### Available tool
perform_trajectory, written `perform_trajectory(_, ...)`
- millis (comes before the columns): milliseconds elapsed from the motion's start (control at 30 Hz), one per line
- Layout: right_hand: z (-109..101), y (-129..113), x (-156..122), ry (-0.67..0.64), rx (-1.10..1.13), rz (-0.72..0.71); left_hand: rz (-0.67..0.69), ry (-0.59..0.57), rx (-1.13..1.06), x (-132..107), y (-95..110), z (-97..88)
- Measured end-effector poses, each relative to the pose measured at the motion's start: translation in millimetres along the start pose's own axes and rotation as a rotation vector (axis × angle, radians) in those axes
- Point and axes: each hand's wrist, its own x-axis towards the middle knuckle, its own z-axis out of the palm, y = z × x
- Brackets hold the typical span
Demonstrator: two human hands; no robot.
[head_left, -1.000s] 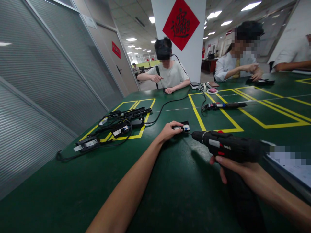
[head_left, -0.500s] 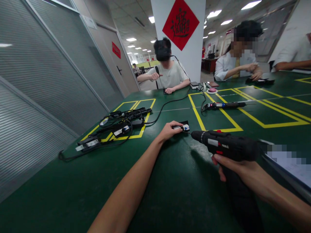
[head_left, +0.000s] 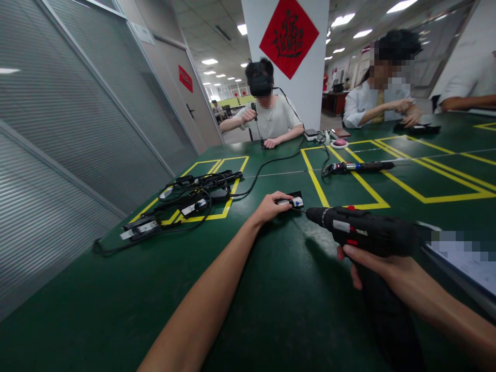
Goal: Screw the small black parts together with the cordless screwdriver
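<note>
My left hand [head_left: 273, 205] is closed on a small black part with a white label [head_left: 297, 200], which rests on the green table [head_left: 163, 305]. My fingers cover the left portion of that part. In my right hand [head_left: 382, 266] is a black power drill [head_left: 366, 230] with red accents, gripped by its handle. The drill lies nearly level and points left. Its thin bit [head_left: 298, 210] reaches the near side of the labelled part, close to my left fingertips; whether it touches cannot be made out.
Cabled black devices [head_left: 197, 199] lie in a heap at left within yellow tape. Beyond my hands is a pen-like tool [head_left: 362, 166] with a cord. A tablet-like object [head_left: 465, 266] sits at right. Across the table, one person [head_left: 275, 116] holds a screwdriver [head_left: 256, 119]; others sit farther right.
My hands, the drill and the labelled part hold nearly the same places, with only a slight shift of the view. The person opposite has moved the screwdriver hand slightly.
</note>
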Motion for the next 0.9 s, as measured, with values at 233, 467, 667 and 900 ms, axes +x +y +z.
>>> perform_trajectory(233, 5.0, -7.1, -4.8, 0.081, -0.007, 0.007, -0.031, -0.023, 0.025, -2.1, 4.0, -1.8)
perform_trajectory(467, 1.5, -0.3, -1.9, 0.027, 0.002, -0.019, -0.001, -0.02, 0.015, -1.3, 1.7, -1.5)
perform_trajectory(667, 1.2, -0.1, -1.4, 0.047, -0.009, -0.006, -0.009, -0.027, 0.021, -2.0, 3.1, -1.4)
perform_trajectory(900, 2.6, -2.7, -0.5, 0.046, -0.027, -0.013, -0.013, -0.027, 0.032, -1.8, 3.5, -1.8)
